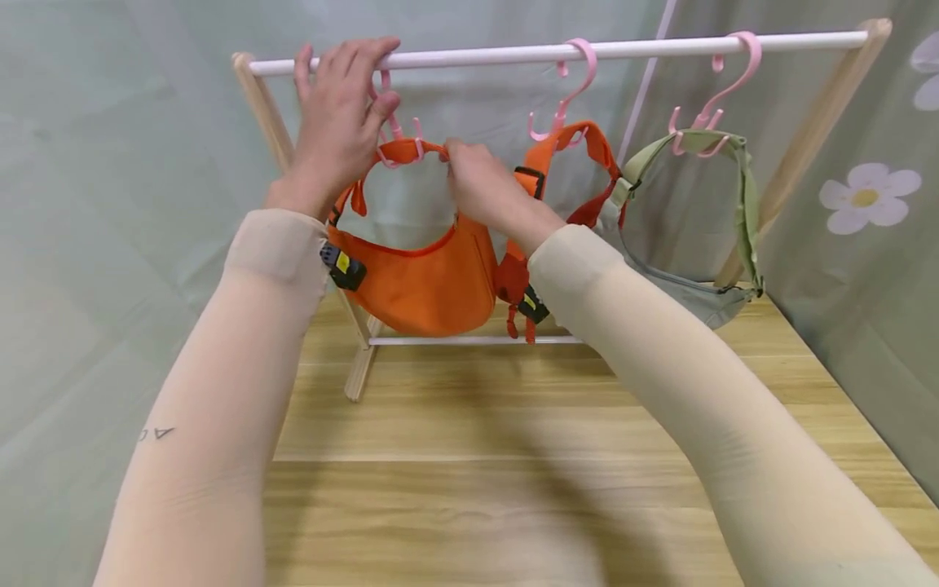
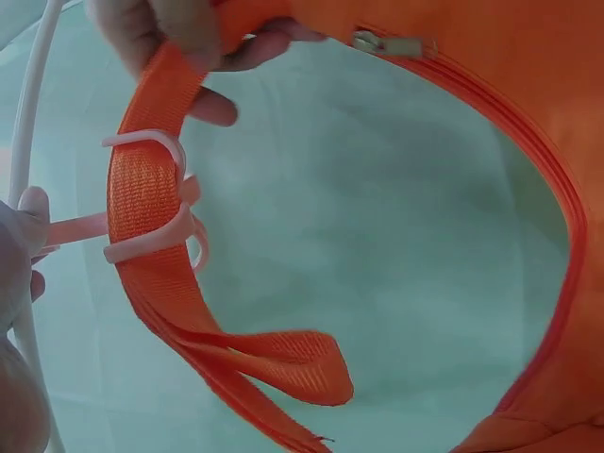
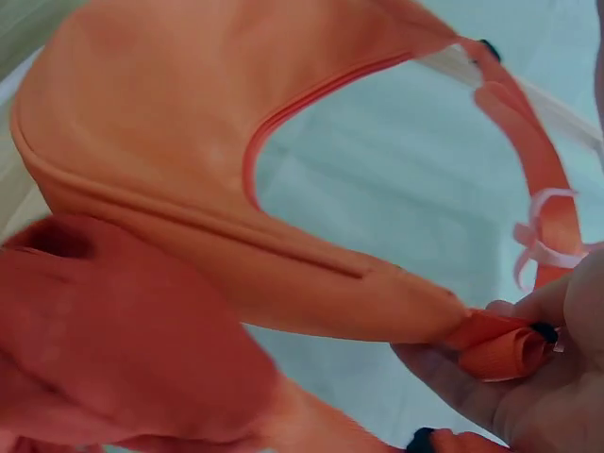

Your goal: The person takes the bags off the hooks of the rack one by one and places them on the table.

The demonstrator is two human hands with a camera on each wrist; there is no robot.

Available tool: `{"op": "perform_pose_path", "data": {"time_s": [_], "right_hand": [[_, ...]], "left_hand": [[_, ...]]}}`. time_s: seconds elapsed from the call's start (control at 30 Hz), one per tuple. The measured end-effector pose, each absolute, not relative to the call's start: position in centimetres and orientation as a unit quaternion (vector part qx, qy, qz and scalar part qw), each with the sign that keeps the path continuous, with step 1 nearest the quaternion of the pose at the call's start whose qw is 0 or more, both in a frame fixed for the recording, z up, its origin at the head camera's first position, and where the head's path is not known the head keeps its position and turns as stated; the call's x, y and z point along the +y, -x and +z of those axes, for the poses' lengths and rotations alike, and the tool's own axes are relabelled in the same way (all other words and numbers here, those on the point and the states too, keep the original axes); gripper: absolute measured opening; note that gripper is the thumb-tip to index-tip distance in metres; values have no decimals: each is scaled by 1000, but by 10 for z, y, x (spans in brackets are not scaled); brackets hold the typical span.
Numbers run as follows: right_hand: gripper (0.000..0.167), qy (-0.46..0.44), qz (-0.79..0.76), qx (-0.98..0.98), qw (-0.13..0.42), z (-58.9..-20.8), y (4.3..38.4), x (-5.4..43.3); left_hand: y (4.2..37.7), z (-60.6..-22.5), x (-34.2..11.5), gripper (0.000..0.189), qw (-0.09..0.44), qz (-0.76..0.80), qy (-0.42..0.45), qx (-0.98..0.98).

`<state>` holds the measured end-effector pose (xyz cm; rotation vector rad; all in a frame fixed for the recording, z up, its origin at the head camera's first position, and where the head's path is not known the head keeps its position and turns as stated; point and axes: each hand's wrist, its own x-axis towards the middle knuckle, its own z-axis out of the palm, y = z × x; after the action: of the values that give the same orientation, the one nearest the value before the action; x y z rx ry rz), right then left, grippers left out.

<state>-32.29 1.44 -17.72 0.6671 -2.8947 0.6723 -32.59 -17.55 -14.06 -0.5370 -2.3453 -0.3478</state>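
Orange bag (image 1: 433, 285) hangs at the L end of the rack, its strap (image 2: 142, 189) sitting in the prongs of a pink hook (image 2: 85, 229), body below w/ the mouth curving up. Looks like thin fabric, prob. light & soft; body should sag or fold if squeezed, so not much use as a handle. Webbing strap looks a bit stiffer, prob. grippy rather than slippery: best hold = strap right by the bag's upper corner or next to the prongs. Nothing fragile on the bag itself, tho the hook looks like thin plastic & could flex or snap if yanked. Loose strap loop (image 2: 311, 368) and black buckle (image 1: 343, 269) on the L side could snag.

R hand (image 1: 487, 183): fingers pinching the strap at the bag's R corner, webbing bunched b/w thumb & fingers. L hand (image 1: 333, 114): fingers curled over the white rail (image 1: 484, 55), thumb against the hook's stem, so it seems to hold the hook; exact contact partly hidden.

Farther R: 2nd orange bag (image 1: 541, 155) on its own pink hook, partly behind the R arm, then a grey-green bag (image 1: 748, 204) on a third, its side close to the 2nd bag's strap. Wooden end frames carry the rail; whole rack stands on the wood-grain desk (image 1: 440, 489).
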Motion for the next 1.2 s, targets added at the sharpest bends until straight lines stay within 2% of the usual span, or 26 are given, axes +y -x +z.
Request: {"op": "perform_pose_path", "data": {"time_s": [0.47, 0.67, 0.93, 1.03, 1.13, 1.2], "right_hand": [[39, -251, 207, -932, 158, -145, 312, 6], [39, -266, 189, -932, 158, -144, 306, 1], [37, -283, 193, -930, 130, -146, 301, 0], [35, -283, 191, -930, 136, -147, 297, 7], [36, -282, 193, -929, 145, -147, 292, 15], [37, -282, 195, -928, 148, -147, 289, 19]], "left_hand": [[328, -139, -171, 52, 338, -161, 191, -908], [329, -138, -174, 55, 327, -167, 187, -911], [320, -142, -186, 63, 312, -174, 206, -911], [306, -156, -189, 60, 350, -231, 230, -878], [288, -191, -195, 53, 386, -330, 241, -827], [274, -227, -200, 52, 370, -402, 220, -809]]}}
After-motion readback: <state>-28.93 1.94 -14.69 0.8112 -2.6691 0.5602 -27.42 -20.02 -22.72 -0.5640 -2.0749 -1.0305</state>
